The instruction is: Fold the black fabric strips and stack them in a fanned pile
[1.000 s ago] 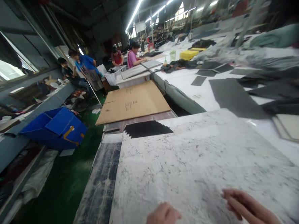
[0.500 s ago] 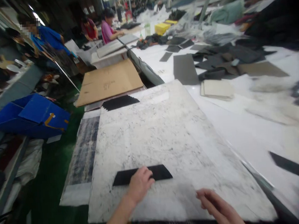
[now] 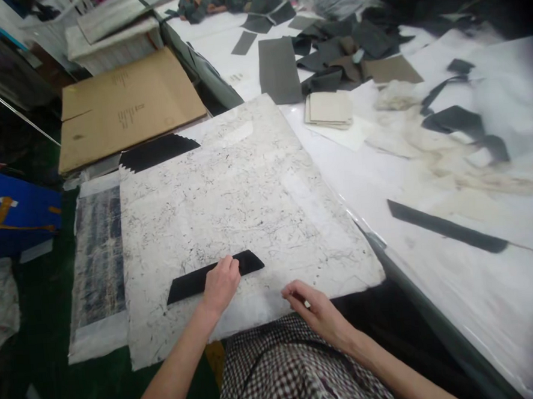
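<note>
A flat black piece with slanted ends, like fabric, lies near the front edge of a white, dark-speckled board. My left hand is on the middle of that piece, its fingers curled down and pressed together on it. To the right, my right hand hovers by the board's front edge, apart from the black piece. Its thumb and fingers are drawn together in a pinch; a small pale spot shows between them, and I cannot tell what it is. Several overlapped black pieces with stepped edges rest at the board's far left corner.
A brown cardboard sheet lies beyond the board. On the white table at right are a long dark strip, a stack of cream pieces and dark scraps. A blue bin stands at left.
The view has turned down and to the right, so the people at the back are out of sight. My left hand stays on the black piece, which appears slightly more tilted.
</note>
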`<action>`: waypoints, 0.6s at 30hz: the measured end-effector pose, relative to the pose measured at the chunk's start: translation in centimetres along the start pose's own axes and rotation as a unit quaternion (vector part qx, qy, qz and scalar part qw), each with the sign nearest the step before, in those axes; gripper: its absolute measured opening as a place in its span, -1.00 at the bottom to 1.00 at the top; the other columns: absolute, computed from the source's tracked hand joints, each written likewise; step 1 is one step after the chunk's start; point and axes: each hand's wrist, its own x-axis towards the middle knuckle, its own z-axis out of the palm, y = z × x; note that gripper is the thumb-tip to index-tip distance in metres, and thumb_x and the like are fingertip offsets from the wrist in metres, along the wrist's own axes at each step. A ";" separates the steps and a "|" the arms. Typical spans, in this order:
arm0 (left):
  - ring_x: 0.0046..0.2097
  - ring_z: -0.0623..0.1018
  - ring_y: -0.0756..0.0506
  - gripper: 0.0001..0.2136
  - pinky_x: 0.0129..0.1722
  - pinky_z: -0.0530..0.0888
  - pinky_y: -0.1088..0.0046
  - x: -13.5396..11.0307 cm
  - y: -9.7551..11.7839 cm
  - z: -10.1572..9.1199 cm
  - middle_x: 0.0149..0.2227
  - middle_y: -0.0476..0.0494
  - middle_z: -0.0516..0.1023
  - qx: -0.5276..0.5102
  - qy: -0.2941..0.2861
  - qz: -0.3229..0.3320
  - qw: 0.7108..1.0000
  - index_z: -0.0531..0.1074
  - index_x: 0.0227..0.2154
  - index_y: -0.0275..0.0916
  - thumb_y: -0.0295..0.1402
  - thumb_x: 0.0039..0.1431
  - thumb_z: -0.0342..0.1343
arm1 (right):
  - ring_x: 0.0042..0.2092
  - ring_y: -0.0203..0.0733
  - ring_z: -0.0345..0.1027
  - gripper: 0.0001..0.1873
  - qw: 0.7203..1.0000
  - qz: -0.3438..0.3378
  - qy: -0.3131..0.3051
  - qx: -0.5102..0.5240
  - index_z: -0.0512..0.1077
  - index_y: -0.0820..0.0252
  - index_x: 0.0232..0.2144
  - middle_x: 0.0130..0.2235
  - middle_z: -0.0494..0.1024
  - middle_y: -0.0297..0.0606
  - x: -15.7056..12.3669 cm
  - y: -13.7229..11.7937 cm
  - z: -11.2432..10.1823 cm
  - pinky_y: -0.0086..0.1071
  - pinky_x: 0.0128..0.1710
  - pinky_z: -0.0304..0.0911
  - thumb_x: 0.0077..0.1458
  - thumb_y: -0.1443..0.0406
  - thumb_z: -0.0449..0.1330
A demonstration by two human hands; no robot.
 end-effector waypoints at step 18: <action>-0.48 0.45 -0.02 -0.86 -0.39 0.41 0.45 1.8 -4.9 -1.8 -0.53 0.01 0.46 -0.409 -0.057 -0.151 0.898 0.47 -0.42 -0.23 -0.26 0.04 0.15 | -0.15 -0.01 0.37 -0.30 0.883 -0.144 -0.037 -0.445 0.17 0.25 0.30 0.35 0.21 -0.11 6.7 -1.0 7.1 -0.20 -0.37 0.46 0.10 0.56 -0.02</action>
